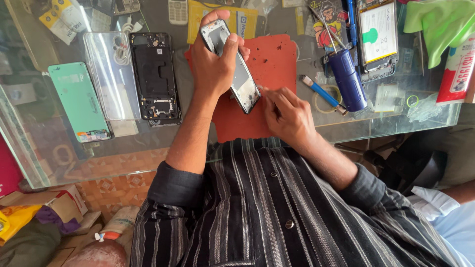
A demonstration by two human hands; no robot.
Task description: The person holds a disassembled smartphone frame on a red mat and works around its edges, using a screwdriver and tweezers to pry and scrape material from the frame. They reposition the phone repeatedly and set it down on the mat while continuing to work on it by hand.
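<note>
Your left hand grips a slim phone frame with a silver rim and a dark inner face, fingers wrapped around its upper half and thumb pressed along one long edge. The frame stands tilted, upper end away from you, lower end pointing down at the red rubber work mat on the glass bench. Your right hand rests on the mat just beside the frame's lower corner, fingers pressed together with the fingertips at that corner; whether they pinch a small part or tool cannot be told. To the left of the mat lies a black opened phone chassis, next to it a clear plastic phone cover, then a pale green rectangular back panel. To the right lie a blue-handled screwdriver and a dark blue cylinder, and a green cloth sits at the far right corner.
</note>
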